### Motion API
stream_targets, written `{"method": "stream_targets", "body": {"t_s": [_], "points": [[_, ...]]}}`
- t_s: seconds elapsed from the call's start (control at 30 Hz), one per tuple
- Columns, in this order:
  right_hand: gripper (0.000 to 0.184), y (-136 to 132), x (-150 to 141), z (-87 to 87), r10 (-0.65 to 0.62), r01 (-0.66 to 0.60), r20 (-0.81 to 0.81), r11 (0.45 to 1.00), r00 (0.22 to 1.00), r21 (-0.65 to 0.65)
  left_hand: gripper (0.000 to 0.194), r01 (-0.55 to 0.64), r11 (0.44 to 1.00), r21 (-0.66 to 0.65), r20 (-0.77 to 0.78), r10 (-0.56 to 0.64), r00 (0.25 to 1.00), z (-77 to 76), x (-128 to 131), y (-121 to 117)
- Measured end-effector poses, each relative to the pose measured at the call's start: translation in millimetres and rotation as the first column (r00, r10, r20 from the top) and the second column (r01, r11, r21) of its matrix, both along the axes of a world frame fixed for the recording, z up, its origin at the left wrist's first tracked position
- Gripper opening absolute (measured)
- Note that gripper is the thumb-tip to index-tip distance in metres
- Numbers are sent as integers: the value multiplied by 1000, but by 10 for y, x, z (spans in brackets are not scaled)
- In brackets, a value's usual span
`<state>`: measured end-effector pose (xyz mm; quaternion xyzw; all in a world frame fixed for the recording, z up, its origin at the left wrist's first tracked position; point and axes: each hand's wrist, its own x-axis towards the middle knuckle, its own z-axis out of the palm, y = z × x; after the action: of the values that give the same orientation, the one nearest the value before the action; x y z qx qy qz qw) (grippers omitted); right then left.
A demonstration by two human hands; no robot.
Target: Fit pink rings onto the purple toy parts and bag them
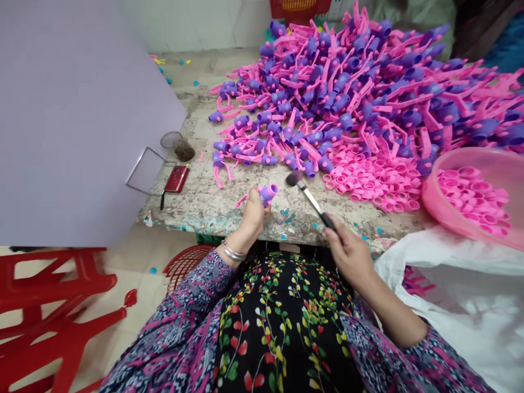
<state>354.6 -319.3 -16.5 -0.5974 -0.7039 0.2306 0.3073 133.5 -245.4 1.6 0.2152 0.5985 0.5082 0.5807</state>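
My left hand [252, 213] is closed around a purple plastic piece with a pink ring on its end [268, 193], held just above the near edge of the worn table [204, 202]. My right hand [347, 254] grips the black handle of a small hammer [311, 199]; its dark head points up and left, close to the purple piece. A large heap of purple-and-pink plastic parts [360, 82] covers the far side of the table. Loose pink rings [368, 180] lie in front of the heap.
A pink bowl of rings [475, 196] sits at the right edge above a white bag [462, 295]. At the left lie a red phone [177, 178], a small clear cup [178, 144] and a large lilac sheet [77, 120]. Red plastic stools [49, 305] stand on the floor.
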Motion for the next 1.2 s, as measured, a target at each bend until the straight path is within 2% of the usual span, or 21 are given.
{"method": "stream_targets", "body": {"t_s": [0.07, 0.1, 0.13, 0.23, 0.27, 0.4, 0.47, 0.53, 0.57, 0.6, 0.7, 0.73, 0.77, 0.87, 0.9, 1.0, 1.03, 1.1, 1.17, 1.2], "points": [[46, 11, 8, 22, -161, 169, -71, 979, 984, 118, 44, -3, 1000, 15, -12, 4, 1000, 11, 7, 8], [47, 13, 7, 27, -180, 189, -72, 972, 981, 142, 43, -2, 1000, 22, -15, 2, 1000, 19, 13, 13], [48, 13, 4, 25, -149, 153, -42, 979, 988, 133, 43, 2, 1000, 26, -16, -1, 1000, 27, 19, 17], [45, 10, 2, -1, 66, -65, 95, 998, 993, -10, 41, 24, 999, 21, -1, -24, 1000, 47, 36, 26], [45, 12, 4, -6, 77, -75, 105, 997, 992, -29, 41, 26, 999, 18, 3, -26, 1000, 48, 39, 29], [48, 19, 0, 4, -165, 166, -18, 978, 986, 125, 40, -8, 1000, 19, -32, 9, 999, 29, 44, 51], [48, 18, -11, 1, -111, 111, 2, 988, 994, 110, 39, -25, 999, 20, -49, 26, 998, 16, 52, 64], [46, 17, -5, -11, 26, -27, 74, 1000, 997, 4, 39, -19, 1000, 15, -59, 19, 998, 6, 60, 71], [45, 17, 4, -15, 54, -51, 92, 998, 994, -28, 39, -11, 1000, 13, -65, 12, 998, 0, 62, 73], [45, 16, 15, -16, 27, -25, 88, 999, 996, -23, 39, -8, 1000, 13, -74, 9, 997, -5, 63, 76], [49, 6, 28, -8, -190, 189, -1, 973, 982, 135, 38, -18, 999, 39, -100, 22, 995, -25, 63, 90], [50, -2, 20, -6, -199, 198, -6, 968, 980, 155, 37, -22, 999, 41, -106, 26, 994, -33, 65, 96], [50, -10, 9, -8, -161, 157, 17, 978, 987, 136, 37, -23, 999, 36, -109, 27, 994, -41, 69, 102], [49, -31, -14, -16, 59, -56, 114, 998, 992, -29, 38, -20, 1000, 0, -111, 20, 994, -62, 81, 112], [48, -34, -13, -17, 65, -60, 109, 997, 992, -43, 38, -20, 1000, -11, -113, 18, 993, -67, 83, 114], [48, -45, -15, -14, -129, 129, -4, 987, 992, 95, 37, -23, 1000, -14, -127, 21, 992, -66, 81, 120], [48, -52, -24, -19, -151, 154, -33, 980, 988, 123, 37, -19, 1000, -11, -128, 17, 992, -62, 83, 121], [48, -65, -49, -39, -68, 69, -21, 995, 997, 75, 37, -1, 1000, -6, -118, 0, 993, -52, 90, 115], [47, -59, -59, -67, 58, -56, 40, 997, 997, -48, 36, 21, 1000, 3, -97, -20, 995, -43, 101, 98], [47, -41, -51, -79, 76, -69, 71, 993, 995, -97, 35, 27, 1000, 12, -88, -26, 996, -38, 105, 86]]}}
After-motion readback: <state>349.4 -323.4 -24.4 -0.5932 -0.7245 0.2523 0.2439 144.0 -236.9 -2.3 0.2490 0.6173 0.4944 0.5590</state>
